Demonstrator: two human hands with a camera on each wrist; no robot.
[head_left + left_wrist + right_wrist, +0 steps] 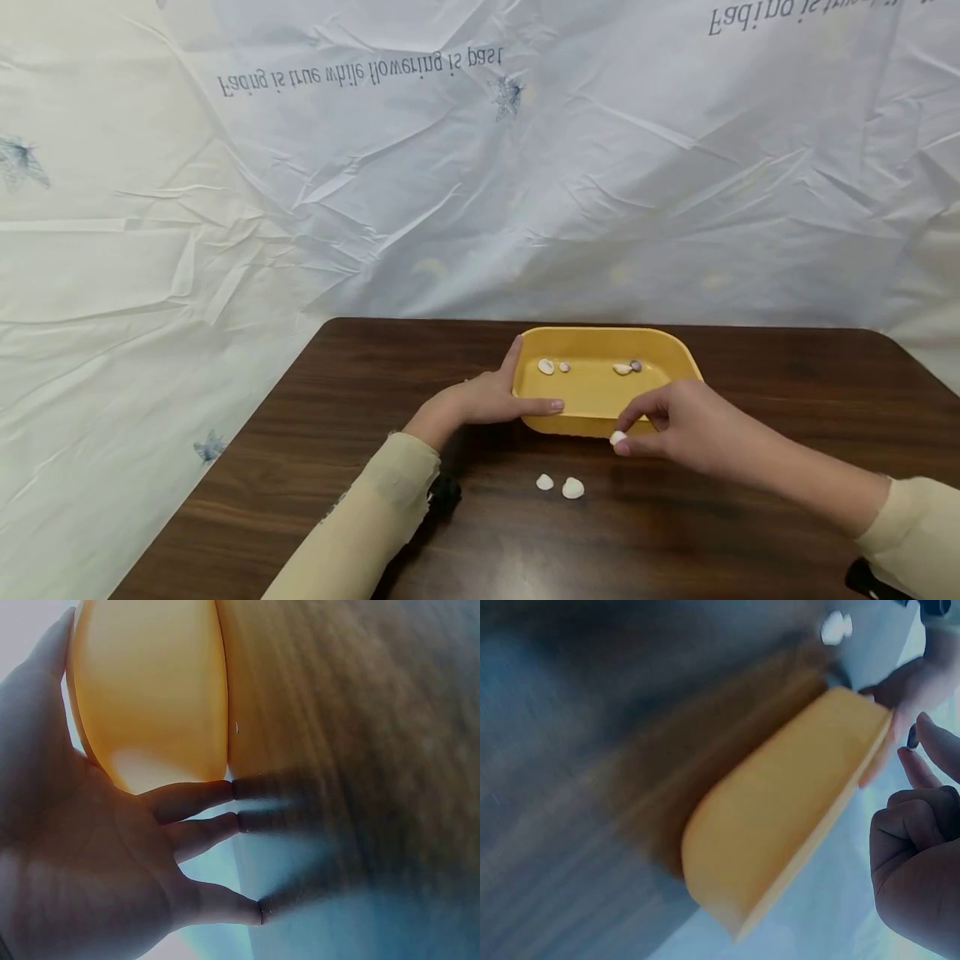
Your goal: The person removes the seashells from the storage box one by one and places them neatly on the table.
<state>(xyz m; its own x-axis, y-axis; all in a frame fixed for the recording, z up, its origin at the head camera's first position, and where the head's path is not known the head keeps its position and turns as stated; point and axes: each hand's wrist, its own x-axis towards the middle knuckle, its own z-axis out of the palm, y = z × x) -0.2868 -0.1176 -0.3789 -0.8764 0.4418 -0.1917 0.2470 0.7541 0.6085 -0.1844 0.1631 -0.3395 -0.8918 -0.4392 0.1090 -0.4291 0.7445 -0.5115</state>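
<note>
My right hand (pixel 686 421) pinches a small white seashell (pixel 618 437) between thumb and finger, just in front of the near wall of a yellow plastic tray (pixel 581 396). In the right wrist view the same shell (pixel 913 736) looks dark between the fingertips. At the tray's left end rests my left hand (pixel 491 398), its thumb along the near rim and its straight fingers spread against the end wall. Several seashells lie inside the tray, among them a white one (pixel 546 367) and a purplish one (pixel 636 365). Two white shells (pixel 573 488) lie on the table before the tray.
The dark wooden table (pixel 337 442) ends just behind the tray. Beyond its back and left edges hangs a wrinkled white cloth (pixel 450 208) with printed lettering. A black strap device (pixel 444 493) shows by the left wrist.
</note>
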